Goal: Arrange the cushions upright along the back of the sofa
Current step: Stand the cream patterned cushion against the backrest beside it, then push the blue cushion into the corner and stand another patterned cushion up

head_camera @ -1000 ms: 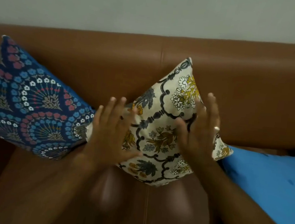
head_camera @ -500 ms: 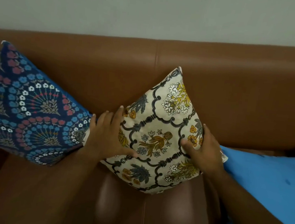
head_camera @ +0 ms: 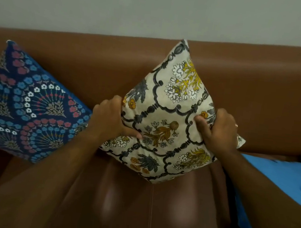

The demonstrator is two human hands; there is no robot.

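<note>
A cream cushion (head_camera: pixel 171 105) with grey and yellow flower print stands on one corner at the middle of the brown leather sofa (head_camera: pixel 260 100), leaning on the backrest. My left hand (head_camera: pixel 110 117) grips its left corner and my right hand (head_camera: pixel 218 130) grips its right corner, thumbs on the front face. A dark blue cushion (head_camera: pixel 27 105) with red, blue and white flower fans leans on the backrest to the left, its right edge just behind my left wrist.
A plain bright blue cloth or cushion (head_camera: pixel 278 188) lies on the seat at the right, beside my right forearm. The glossy brown seat (head_camera: pixel 126 204) stretches in front of the cushions. A pale wall (head_camera: pixel 158 8) rises behind the sofa.
My hands went from hovering open in front of the cream cushion to gripping its side corners. The cushion now stands taller against the backrest.
</note>
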